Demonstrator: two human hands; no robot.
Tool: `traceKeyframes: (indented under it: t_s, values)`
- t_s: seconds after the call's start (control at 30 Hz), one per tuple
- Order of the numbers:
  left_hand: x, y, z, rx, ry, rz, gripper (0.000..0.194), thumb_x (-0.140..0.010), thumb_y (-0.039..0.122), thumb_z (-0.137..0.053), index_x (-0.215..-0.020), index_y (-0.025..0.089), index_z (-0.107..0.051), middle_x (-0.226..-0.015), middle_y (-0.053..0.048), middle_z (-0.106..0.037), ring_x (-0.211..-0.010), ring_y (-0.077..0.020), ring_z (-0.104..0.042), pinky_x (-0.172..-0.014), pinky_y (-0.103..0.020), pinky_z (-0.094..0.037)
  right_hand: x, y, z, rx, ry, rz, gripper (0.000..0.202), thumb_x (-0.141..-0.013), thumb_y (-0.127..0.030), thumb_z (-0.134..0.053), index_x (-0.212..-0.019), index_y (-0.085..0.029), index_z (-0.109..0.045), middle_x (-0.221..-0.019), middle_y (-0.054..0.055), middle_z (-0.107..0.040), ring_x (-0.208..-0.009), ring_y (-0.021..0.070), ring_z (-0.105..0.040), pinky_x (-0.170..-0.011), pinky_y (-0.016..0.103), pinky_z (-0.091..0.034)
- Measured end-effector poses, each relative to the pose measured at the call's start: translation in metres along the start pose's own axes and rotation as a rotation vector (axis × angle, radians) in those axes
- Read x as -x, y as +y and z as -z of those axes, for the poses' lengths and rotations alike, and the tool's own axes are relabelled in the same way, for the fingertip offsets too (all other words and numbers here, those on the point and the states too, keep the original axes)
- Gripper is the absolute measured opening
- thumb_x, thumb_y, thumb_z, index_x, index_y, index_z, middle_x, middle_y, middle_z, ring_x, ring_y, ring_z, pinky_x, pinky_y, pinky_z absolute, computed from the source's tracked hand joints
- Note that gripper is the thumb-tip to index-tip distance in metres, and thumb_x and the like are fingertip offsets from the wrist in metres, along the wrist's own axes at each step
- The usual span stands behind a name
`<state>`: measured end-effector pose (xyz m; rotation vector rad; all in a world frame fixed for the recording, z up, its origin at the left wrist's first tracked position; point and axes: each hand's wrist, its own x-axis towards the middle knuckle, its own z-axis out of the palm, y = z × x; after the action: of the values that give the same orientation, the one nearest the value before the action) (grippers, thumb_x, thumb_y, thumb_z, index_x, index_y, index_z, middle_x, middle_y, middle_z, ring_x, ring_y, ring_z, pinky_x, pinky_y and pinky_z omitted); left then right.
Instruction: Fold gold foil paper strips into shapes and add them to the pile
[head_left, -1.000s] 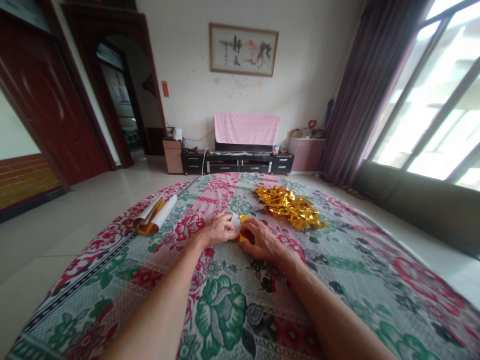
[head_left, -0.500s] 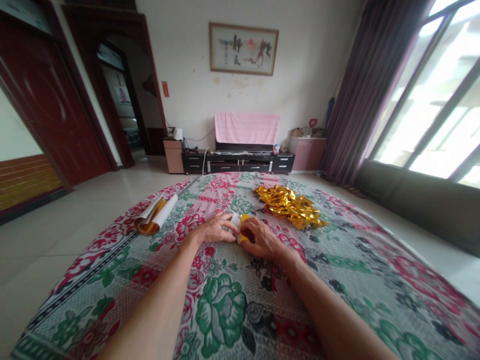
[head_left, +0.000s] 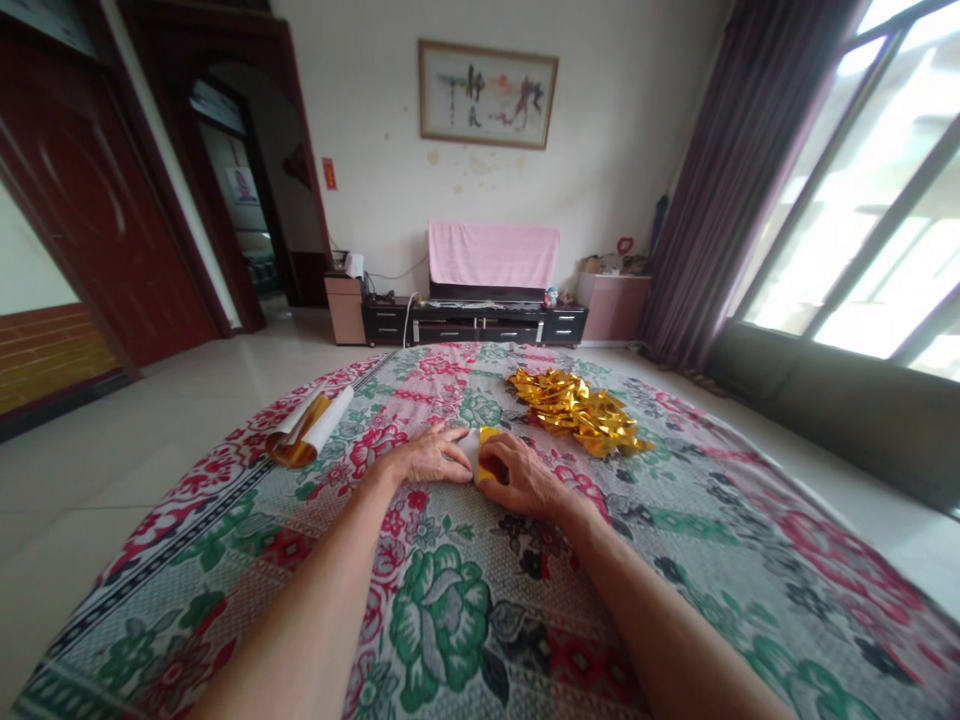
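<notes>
A small sheet of gold foil paper [head_left: 488,437], its white back partly showing on the left, lies folded between my hands on the patterned cloth. My left hand [head_left: 433,456] rests on the white part with its fingers stretched out and lying flat. Curled over the gold part is my right hand [head_left: 523,478], its fingertips pressed together on the paper. The fingers hide some of the sheet. Beyond my right hand sits a heap of folded gold foil pieces [head_left: 577,412]. Off to the left, a loose roll of gold foil sheets [head_left: 330,420] shows its white outer side.
A floral cloth [head_left: 442,630] covers the rounded table under my arms. Past its far edge stands a low black cabinet [head_left: 480,330], with a pink cloth [head_left: 493,255] over the television on it. Curtains [head_left: 757,180] and a window are on the right.
My left fingers have settled flatter and closer together on the white part of the paper. The right hand stays almost where it was; the view has shifted slightly.
</notes>
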<state>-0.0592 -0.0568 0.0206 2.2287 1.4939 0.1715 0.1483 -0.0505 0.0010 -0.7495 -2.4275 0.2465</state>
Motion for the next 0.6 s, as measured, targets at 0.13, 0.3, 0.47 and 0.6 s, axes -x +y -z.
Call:
traceKeyframes:
  t_s: [0.13, 0.3, 0.47, 0.6]
  values:
    - [-0.0003, -0.0012, 0.0003, 0.001, -0.013, 0.0, 0.037, -0.071, 0.054, -0.056, -0.099, 0.033, -0.067, -0.148, 0.01, -0.02, -0.136, -0.0332, -0.006, -0.109, -0.05, -0.008, -0.0003, -0.0008, 0.0006, 0.01, -0.007, -0.014, 0.012, -0.07, -0.022, -0.06, -0.08, -0.018, -0.053, -0.085, 0.004, -0.052, -0.076, 0.0147, -0.047, -0.072, 0.03, -0.041]
    - [-0.0006, -0.0032, 0.0008, 0.02, -0.024, -0.01, 0.036, -0.07, 0.054, -0.057, -0.1, 0.035, -0.066, -0.148, 0.011, -0.019, -0.136, -0.0325, -0.003, -0.109, -0.049, -0.007, -0.0006, 0.0002, 0.0003, 0.008, -0.014, -0.026, 0.013, -0.069, -0.021, -0.06, -0.079, -0.018, -0.053, -0.083, 0.004, -0.052, -0.076, 0.0146, -0.047, -0.072, 0.03, -0.041]
    - [-0.0009, -0.001, 0.0022, 0.009, -0.045, -0.008, 0.035, -0.072, 0.053, -0.055, -0.099, 0.035, -0.066, -0.148, 0.011, -0.019, -0.137, -0.0322, -0.001, -0.11, -0.048, -0.006, 0.001, 0.0014, -0.0002, 0.001, -0.003, -0.026, 0.015, -0.071, -0.023, -0.06, -0.084, -0.018, -0.054, -0.088, 0.004, -0.052, -0.078, 0.0149, -0.048, -0.074, 0.03, -0.041]
    - [-0.0016, 0.0004, 0.0014, -0.011, -0.035, 0.004, 0.034, -0.071, 0.053, -0.055, -0.098, 0.035, -0.067, -0.148, 0.011, -0.02, -0.136, -0.0324, -0.004, -0.11, -0.048, -0.007, 0.001, 0.0, -0.0002, 0.002, -0.006, -0.04, 0.017, -0.07, -0.022, -0.061, -0.085, -0.018, -0.054, -0.09, 0.004, -0.052, -0.08, 0.0153, -0.048, -0.075, 0.03, -0.041]
